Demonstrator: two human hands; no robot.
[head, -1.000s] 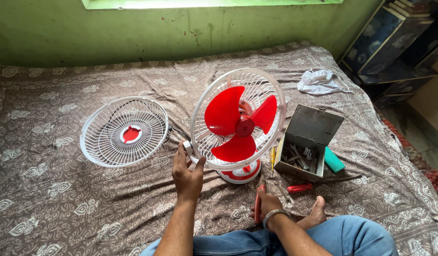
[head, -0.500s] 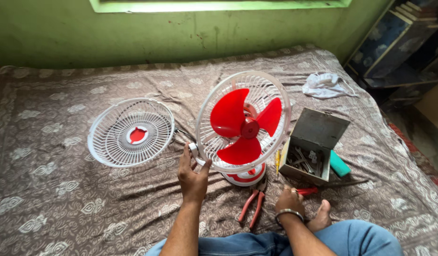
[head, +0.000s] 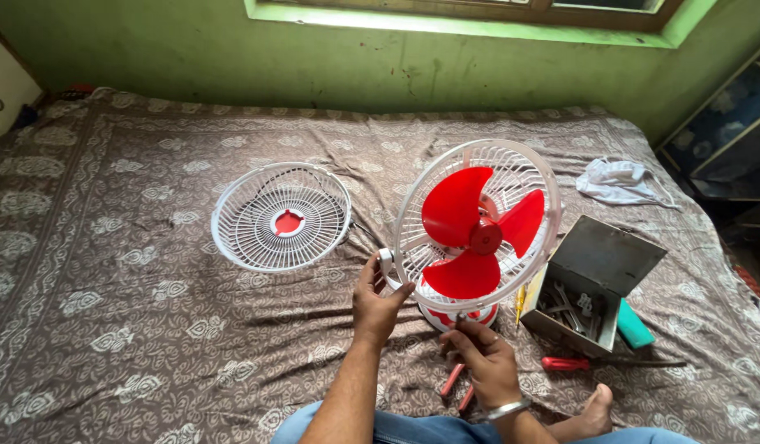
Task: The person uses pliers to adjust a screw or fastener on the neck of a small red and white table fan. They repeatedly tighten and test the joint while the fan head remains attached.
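Note:
A small table fan [head: 477,234] with red blades and a white rear guard stands upright on the bed, its front grille off. My left hand [head: 378,298] grips the lower left rim of the guard. My right hand [head: 482,352] is at the bottom edge of the guard, above the fan's red-and-white base [head: 457,316], fingers pinched there; whether it holds anything I cannot tell. The loose white front grille [head: 281,216] with a red centre lies flat to the left. Red-handled pliers [head: 455,385] lie below my right hand.
An open grey metal box [head: 598,284] of tools sits right of the fan, with a red-handled screwdriver [head: 570,363] and a teal object [head: 635,324] beside it. A white cloth [head: 620,181] lies at the far right. My bare foot [head: 589,415] rests on the patterned bedspread [head: 108,271].
My right hand has moved up from the pliers on the bed to the bottom of the fan guard. The left hand stays on the guard's rim.

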